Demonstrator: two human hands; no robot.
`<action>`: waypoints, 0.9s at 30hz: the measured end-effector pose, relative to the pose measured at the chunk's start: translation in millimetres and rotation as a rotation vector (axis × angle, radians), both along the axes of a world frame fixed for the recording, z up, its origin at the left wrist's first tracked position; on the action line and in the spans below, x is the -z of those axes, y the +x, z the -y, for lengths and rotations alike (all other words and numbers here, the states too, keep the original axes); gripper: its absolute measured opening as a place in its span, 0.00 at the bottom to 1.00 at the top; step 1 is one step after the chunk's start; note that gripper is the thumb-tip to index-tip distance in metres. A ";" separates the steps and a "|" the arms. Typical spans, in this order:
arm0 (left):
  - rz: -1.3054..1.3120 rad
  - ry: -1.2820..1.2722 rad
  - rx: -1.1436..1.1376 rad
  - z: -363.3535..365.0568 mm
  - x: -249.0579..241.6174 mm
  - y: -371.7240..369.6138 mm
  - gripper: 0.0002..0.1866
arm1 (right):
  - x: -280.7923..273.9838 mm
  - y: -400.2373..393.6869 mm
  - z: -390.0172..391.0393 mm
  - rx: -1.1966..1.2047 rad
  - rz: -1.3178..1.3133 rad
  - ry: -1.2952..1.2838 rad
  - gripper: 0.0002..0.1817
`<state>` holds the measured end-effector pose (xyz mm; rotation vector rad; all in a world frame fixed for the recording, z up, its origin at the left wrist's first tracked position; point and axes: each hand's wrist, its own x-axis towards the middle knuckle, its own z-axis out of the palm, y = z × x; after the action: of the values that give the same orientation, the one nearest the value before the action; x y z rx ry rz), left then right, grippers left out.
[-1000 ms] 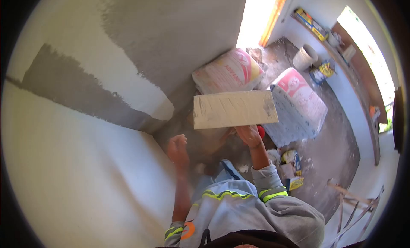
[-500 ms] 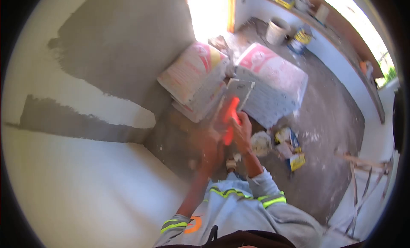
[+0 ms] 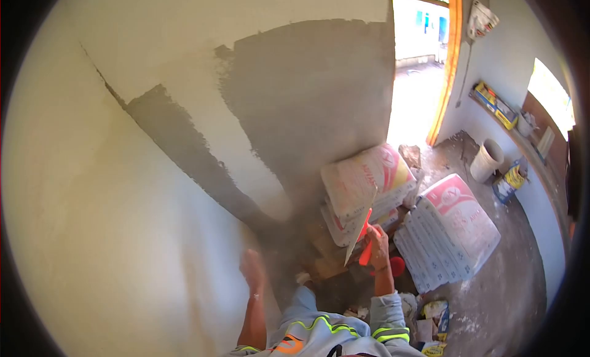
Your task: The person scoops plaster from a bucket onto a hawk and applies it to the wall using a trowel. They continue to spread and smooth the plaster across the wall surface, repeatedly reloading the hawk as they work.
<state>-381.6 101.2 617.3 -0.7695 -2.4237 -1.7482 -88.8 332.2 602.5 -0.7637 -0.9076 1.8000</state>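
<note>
My right hand (image 3: 378,246) grips the orange handle of a plastering trowel (image 3: 361,232). The trowel's flat blade is turned edge-on and points up toward the stacked bags. My left hand (image 3: 252,272) hangs lower at the left, close to the pale wall, with nothing in it; its fingers look loosely curled. The wall (image 3: 123,191) ahead carries wet grey plaster patches (image 3: 307,105) over a light, smoother coat. My grey sleeves with yellow reflective bands show at the bottom.
Stacked cement bags (image 3: 365,185) lean at the wall's foot, another bag (image 3: 452,231) lies on the dusty floor. A white bucket (image 3: 487,160) stands near the orange-framed doorway (image 3: 452,62). Paint tins and clutter line a ledge at the right. Small packets litter the floor near my feet.
The trowel went from flat and face-up to edge-on in my right hand. My left hand came to the trowel, then dropped back left. The view swung up the wall.
</note>
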 end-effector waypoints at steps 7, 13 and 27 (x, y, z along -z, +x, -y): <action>0.094 0.390 -0.118 -44.9 -55.0 -152.9 0.15 | -36.0 -145.7 -116.7 0.037 0.685 0.597 0.19; -0.403 0.471 -0.048 -141.0 -266.8 -296.5 0.18 | -286.8 -271.5 -200.3 0.272 0.877 1.088 0.21; -1.484 0.132 -0.190 -254.4 -669.6 -499.1 0.28 | -453.9 -448.7 -377.9 0.731 0.502 2.067 0.18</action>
<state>-880.7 355.6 1286.9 -1.1400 -1.2513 -0.6706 -537.5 710.2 1056.4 0.0019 -1.7907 -0.4432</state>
